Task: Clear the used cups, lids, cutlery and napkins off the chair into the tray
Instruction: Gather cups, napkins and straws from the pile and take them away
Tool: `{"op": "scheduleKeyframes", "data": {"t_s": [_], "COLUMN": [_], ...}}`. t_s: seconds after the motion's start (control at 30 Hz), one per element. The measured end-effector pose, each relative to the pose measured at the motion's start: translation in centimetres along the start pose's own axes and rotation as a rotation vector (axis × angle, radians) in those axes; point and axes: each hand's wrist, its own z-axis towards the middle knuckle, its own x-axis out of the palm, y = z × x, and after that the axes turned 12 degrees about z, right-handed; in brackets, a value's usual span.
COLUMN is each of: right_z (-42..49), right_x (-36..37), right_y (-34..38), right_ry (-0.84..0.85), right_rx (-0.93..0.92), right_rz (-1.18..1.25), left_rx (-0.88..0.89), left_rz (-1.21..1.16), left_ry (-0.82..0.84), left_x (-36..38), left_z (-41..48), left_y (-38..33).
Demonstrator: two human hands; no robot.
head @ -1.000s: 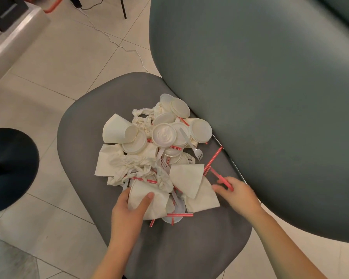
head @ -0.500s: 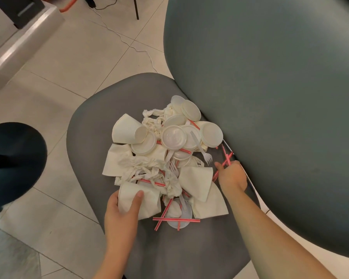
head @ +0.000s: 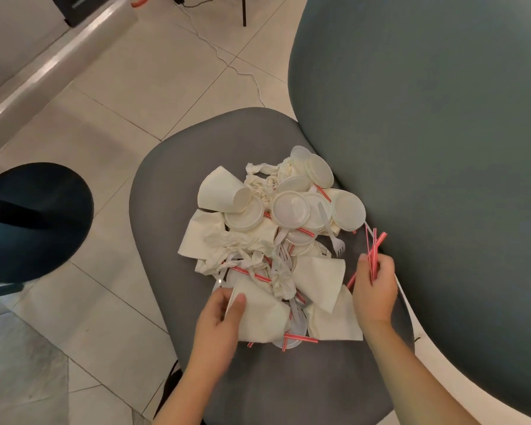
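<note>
On the chair seat [head: 172, 210], left hand [head: 218, 320] pinching a napkin [head: 258, 314], right hand [head: 376, 289] gripping upright red straws [head: 376, 243].

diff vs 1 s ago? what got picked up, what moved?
The right hand went from pinching one red straw at the pile's right edge to gripping a bunch of red straws lifted off the chair seat. The left hand keeps holding the crushed paper cup at the pile's near edge. Lids, fork and napkins unmoved.
</note>
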Motion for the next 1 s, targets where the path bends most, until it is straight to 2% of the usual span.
{"op": "scheduleKeyframes", "data": {"t_s": [0.17, 0.27, 0.33, 0.43, 0.53, 0.67, 0.83, 1.0], "right_z": [0.7, 1.9, 2.8, 3.7, 4.0, 3.7, 2.8, 2.1], "right_x": [1.6, 3.0, 3.8, 4.7, 5.0, 4.6, 3.1, 1.0], "right_y": [2.4, 3.5, 4.1, 4.8, 5.1, 5.6, 6.1, 6.6], "right_ry": [0.096, 0.208, 0.282, 0.33, 0.361, 0.355, 0.246, 0.164], "right_rx": [-0.165, -0.21, -0.203, -0.167, -0.179, -0.216, -0.3, -0.368], "right_rz": [0.008, -0.173, -0.338, -0.492, -0.514, -0.412, -0.302, -0.32], "left_rx": [0.003, -0.023, -0.031, 0.01, 0.168, 0.366, 0.302, 0.151], "left_rz": [-0.039, -0.12, -0.097, 0.067, 0.291, 0.628, 0.979, 1.055], "left_ry": [0.049, 0.027, -0.052, -0.144, -0.067, 0.005, 0.107, 0.07], "left_x": [1.2, 2.3, 3.2, 4.2, 4.8, 5.2, 5.5, 5.8], "left_z": [0.1, 0.5, 1.2, 2.6, 3.4, 4.5, 6.5, 7.1], "left_y": [-1.2, -2.7, -4.1, -5.7, -6.3, -6.7, -7.0, -7.6]}}
